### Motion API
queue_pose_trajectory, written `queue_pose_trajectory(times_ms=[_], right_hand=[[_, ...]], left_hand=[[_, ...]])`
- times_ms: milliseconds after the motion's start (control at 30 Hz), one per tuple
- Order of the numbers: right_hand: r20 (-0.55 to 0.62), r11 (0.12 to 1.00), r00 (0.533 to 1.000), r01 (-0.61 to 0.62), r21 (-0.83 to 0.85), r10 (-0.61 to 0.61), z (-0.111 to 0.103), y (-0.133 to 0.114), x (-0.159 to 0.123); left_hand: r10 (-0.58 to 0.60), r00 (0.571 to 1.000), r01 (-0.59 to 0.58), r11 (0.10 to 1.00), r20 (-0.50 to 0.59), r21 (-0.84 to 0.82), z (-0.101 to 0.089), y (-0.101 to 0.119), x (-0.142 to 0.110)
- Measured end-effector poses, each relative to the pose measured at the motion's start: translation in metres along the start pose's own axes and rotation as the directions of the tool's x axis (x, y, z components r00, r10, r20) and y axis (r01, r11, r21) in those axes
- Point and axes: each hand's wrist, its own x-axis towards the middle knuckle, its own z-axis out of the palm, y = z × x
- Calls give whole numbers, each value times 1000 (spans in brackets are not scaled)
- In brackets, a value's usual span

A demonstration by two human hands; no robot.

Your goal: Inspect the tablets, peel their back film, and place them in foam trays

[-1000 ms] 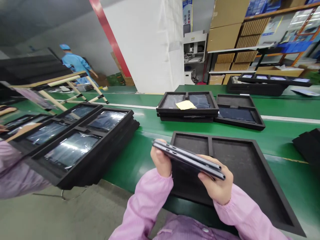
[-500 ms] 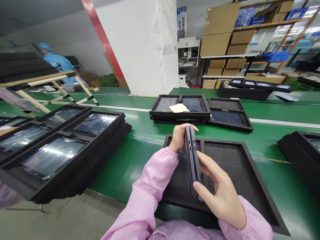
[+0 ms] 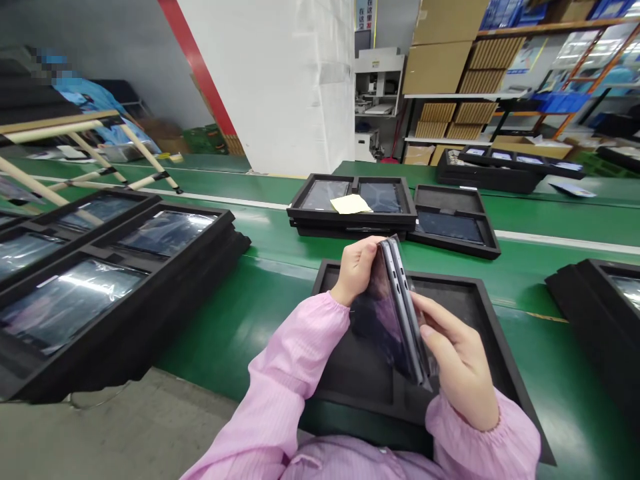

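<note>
Two thin tablets (image 3: 393, 310) are held together on edge, their port sides facing up toward me. My left hand (image 3: 356, 267) is closed around their far end, thumb on top. On the near right side, my right hand (image 3: 457, 353) grips them with thumb and fingers against the outer face. Clear film shows around the tablets' edges. One dark glossy screen faces left. Below them lies a black foam tray (image 3: 455, 300) with a divider and bare compartments, partly hidden by the tablets and my hands.
Black foam trays with film-covered tablets (image 3: 75, 293) are stacked at left. Behind stand another tray stack (image 3: 350, 217) bearing a yellow paper (image 3: 351, 204) and a half-filled tray (image 3: 453, 227). More trays (image 3: 600, 320) sit at right on the green conveyor (image 3: 215, 333). A person in blue stands far left.
The tablets have tilted, so more of the left-facing screen shows. My left thumb has come over their top end, and my right hand has shifted slightly right. The view has turned a little.
</note>
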Motion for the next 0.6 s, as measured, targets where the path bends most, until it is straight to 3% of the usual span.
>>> queue_pose_trajectory(times_ms=[233, 600], right_hand=[[-65, 995, 996, -59, -81, 53, -5, 2, 2], [3, 998, 1000, -16, -57, 17, -3, 1, -1]], left_hand=[[79, 997, -79, 996, 1, 49, 2, -4, 1], [70, 997, -69, 997, -26, 36, 1, -3, 0]])
